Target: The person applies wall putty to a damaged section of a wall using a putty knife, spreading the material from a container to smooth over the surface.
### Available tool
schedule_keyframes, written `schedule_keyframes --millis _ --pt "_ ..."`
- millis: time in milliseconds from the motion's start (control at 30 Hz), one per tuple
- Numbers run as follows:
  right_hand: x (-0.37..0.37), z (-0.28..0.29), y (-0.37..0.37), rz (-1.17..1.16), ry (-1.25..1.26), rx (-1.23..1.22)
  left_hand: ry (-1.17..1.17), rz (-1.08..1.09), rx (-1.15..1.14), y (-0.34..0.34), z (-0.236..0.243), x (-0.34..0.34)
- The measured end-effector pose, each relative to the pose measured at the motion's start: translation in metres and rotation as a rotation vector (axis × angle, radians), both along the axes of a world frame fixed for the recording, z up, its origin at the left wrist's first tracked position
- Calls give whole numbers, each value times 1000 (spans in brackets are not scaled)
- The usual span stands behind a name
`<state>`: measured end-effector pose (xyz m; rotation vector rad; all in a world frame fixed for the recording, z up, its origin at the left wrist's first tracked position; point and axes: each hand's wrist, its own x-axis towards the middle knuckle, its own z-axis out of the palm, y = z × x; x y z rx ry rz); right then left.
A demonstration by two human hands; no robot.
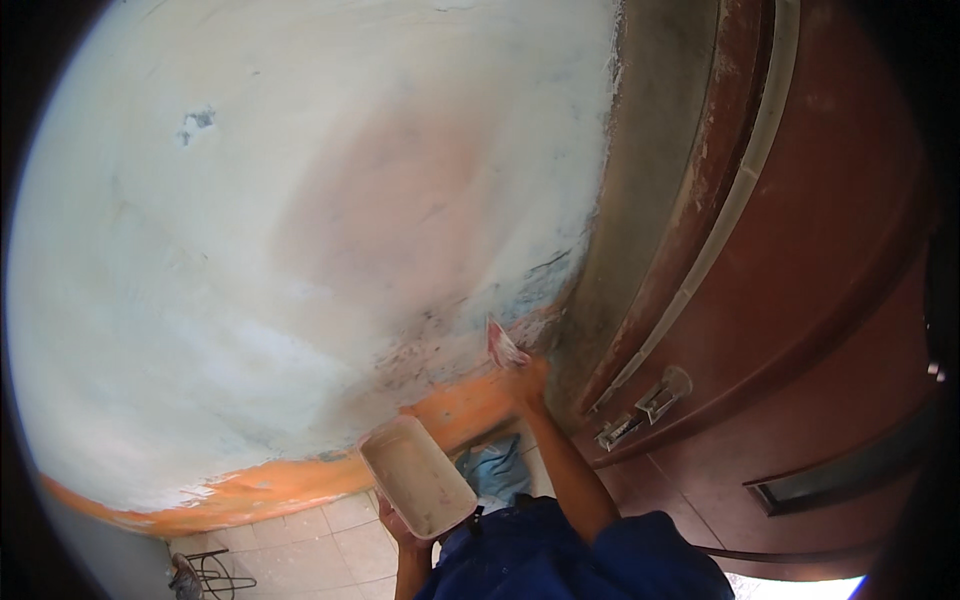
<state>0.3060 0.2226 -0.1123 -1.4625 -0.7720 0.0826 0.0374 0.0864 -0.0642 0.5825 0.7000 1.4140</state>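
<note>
My left hand [394, 520] grips the side of a pale rectangular plastic tub [438, 460], tilted in front of my body. A thin pale coating lines the inside of the tub. My right hand [527, 378] is closed around a putty knife [504, 346], its blade smeared white and reddish. The knife is at the low part of the plastered wall [220, 260], near the corner by the door frame. Whether the blade touches the wall, I cannot tell. Around it the plaster is rough, with dark and pinkish patches.
To the right stands a dark red door [800, 300] with a metal handle [660, 398]. An orange band [270, 490] runs along the wall's foot above the tiled floor [345, 540]. A blue cloth or bag [495, 468] lies below my hands. A thin metal-framed object [212, 575] stands lower left.
</note>
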Motion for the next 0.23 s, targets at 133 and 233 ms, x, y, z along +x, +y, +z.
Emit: schedule_keyframes --millis 133,233 --pt "20 18 -37 178 600 17 -348 -100 -85 0 -4 -20" --pt "10 39 -52 344 754 -48 224 75 79 3 -34 -35"
